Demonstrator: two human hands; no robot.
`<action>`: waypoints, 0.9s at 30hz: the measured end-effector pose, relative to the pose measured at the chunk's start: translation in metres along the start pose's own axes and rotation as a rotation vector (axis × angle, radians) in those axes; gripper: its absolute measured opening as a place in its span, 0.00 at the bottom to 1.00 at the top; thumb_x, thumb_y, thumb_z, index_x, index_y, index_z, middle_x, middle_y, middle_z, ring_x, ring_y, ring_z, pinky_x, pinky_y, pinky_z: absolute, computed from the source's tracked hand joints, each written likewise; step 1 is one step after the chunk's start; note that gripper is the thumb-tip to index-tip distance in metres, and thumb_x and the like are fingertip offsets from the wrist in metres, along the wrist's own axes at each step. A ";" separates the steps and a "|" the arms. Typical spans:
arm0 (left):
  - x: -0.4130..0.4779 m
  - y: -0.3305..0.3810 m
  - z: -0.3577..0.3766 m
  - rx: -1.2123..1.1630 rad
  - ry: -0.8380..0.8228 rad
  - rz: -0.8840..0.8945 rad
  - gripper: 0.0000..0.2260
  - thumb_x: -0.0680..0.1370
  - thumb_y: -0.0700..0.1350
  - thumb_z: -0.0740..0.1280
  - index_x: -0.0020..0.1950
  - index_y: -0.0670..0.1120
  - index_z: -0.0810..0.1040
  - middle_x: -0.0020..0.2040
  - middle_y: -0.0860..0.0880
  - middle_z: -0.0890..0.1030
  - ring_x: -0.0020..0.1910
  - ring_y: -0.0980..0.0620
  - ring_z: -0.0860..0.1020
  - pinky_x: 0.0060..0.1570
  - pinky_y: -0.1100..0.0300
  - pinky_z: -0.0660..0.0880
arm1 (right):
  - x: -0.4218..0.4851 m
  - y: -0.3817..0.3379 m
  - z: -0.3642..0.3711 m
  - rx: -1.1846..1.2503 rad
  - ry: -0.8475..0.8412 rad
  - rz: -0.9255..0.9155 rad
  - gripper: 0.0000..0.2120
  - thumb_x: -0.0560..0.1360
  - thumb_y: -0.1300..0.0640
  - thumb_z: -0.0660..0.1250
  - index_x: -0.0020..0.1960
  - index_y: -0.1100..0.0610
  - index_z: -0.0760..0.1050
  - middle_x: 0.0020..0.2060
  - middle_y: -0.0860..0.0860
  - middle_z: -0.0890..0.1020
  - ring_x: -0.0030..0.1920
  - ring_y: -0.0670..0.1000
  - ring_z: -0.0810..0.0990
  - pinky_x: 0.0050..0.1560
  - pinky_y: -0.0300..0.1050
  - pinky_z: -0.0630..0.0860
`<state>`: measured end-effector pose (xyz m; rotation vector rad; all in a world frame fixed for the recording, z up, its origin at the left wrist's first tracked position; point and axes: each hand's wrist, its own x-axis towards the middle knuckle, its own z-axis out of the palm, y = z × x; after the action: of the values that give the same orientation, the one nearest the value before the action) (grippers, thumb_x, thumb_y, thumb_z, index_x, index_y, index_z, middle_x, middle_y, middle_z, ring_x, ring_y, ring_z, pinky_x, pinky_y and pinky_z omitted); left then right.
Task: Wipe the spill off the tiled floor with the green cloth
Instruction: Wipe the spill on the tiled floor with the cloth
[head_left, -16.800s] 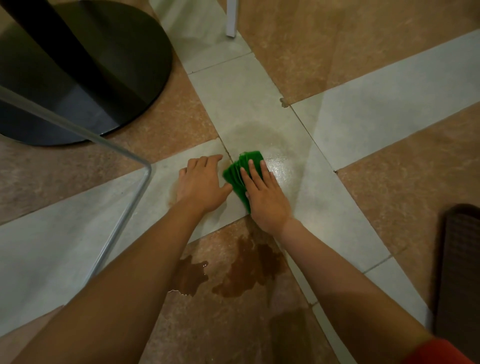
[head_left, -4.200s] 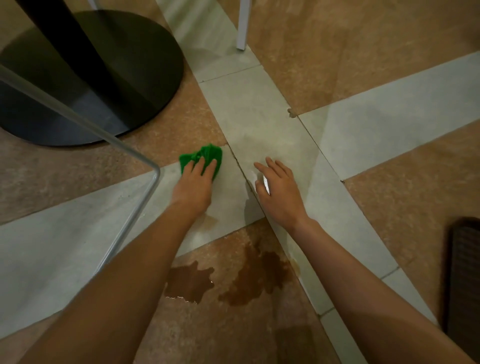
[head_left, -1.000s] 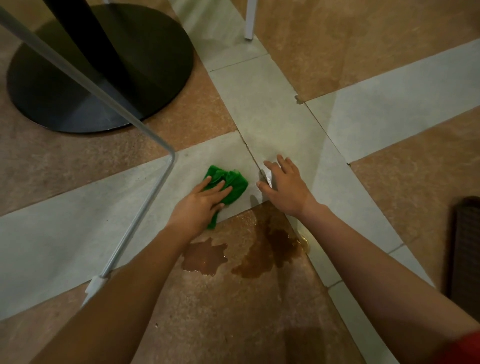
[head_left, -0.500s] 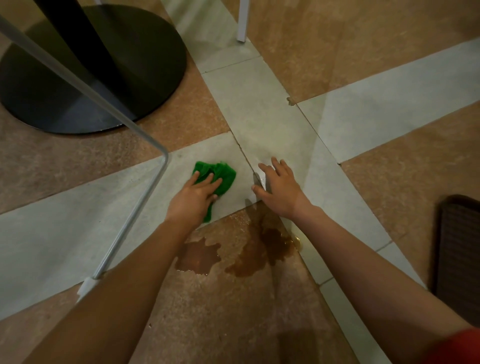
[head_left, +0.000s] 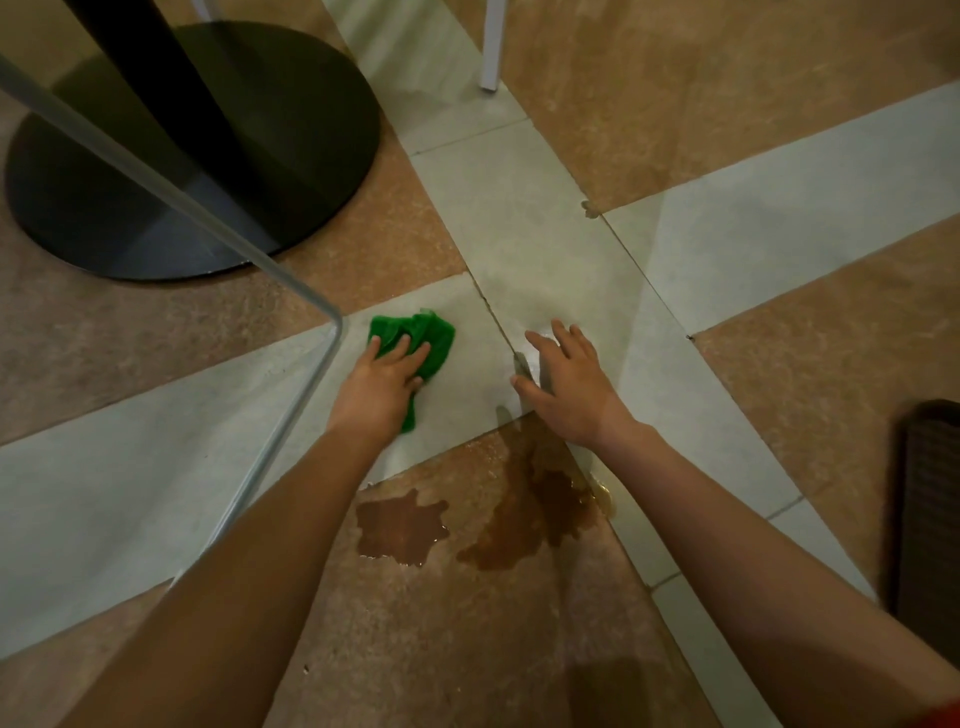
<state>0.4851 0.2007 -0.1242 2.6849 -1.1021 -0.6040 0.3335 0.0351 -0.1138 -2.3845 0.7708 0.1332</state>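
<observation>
My left hand presses the crumpled green cloth flat onto a pale grey tile, fingers straight on top of it. My right hand rests open on the grey tile to the right, fingers spread, touching the floor. A brown spill lies nearer to me on the tan tile: one puddle below my left wrist, and a larger wet patch below my right wrist. The cloth sits apart from both puddles.
A black round table base with its post stands at the upper left. A thin metal chair leg bends down just left of my left hand. A white leg stands at the top. A dark mat lies at the right edge.
My left hand slid the cloth to the left and a little away from me over the grey tile. My right hand stayed planted on the floor.
</observation>
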 end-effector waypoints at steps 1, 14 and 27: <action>-0.001 -0.001 0.001 -0.005 0.016 -0.013 0.20 0.82 0.46 0.55 0.74 0.52 0.60 0.76 0.48 0.58 0.75 0.42 0.51 0.71 0.52 0.53 | 0.000 0.002 0.000 -0.007 0.004 0.012 0.29 0.78 0.44 0.58 0.75 0.50 0.54 0.77 0.55 0.49 0.76 0.56 0.42 0.74 0.50 0.46; -0.028 0.066 0.032 0.167 -0.064 0.353 0.22 0.81 0.47 0.55 0.75 0.54 0.56 0.76 0.50 0.59 0.75 0.42 0.51 0.71 0.46 0.60 | -0.033 0.012 -0.024 -0.056 0.071 0.070 0.29 0.78 0.45 0.59 0.75 0.52 0.56 0.76 0.57 0.52 0.76 0.57 0.45 0.74 0.51 0.48; -0.024 0.109 0.050 0.174 -0.230 0.596 0.21 0.81 0.44 0.58 0.73 0.54 0.61 0.74 0.51 0.62 0.76 0.44 0.52 0.72 0.48 0.58 | -0.091 0.044 -0.056 -0.061 0.107 0.244 0.29 0.78 0.44 0.58 0.75 0.52 0.55 0.77 0.56 0.50 0.76 0.56 0.44 0.74 0.49 0.45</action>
<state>0.3793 0.1392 -0.1282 2.2569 -1.9850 -0.7307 0.2292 0.0189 -0.0672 -2.3619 1.1225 0.1321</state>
